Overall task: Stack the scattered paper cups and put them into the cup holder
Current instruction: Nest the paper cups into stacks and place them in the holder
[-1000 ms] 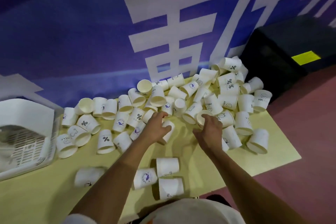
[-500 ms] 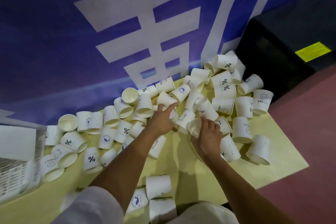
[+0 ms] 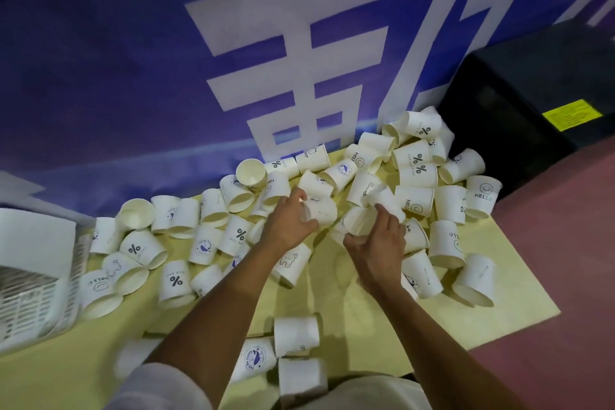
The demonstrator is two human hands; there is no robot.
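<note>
Head view: the left hand point(image 3: 289, 226), open half a second ago, now curls round one cup point(image 3: 322, 211). The right hand point(image 3: 376, 243) grips a second cup point(image 3: 361, 221), both near centre. Roughly fifty scattered cups point(image 3: 417, 173) cover the yellow counter point(image 3: 366, 326) from 9 to 3 o'clock.

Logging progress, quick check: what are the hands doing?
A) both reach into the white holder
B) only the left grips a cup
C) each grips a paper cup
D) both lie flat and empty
C: the left hand grips a cup, the right hand a second cup.
</note>
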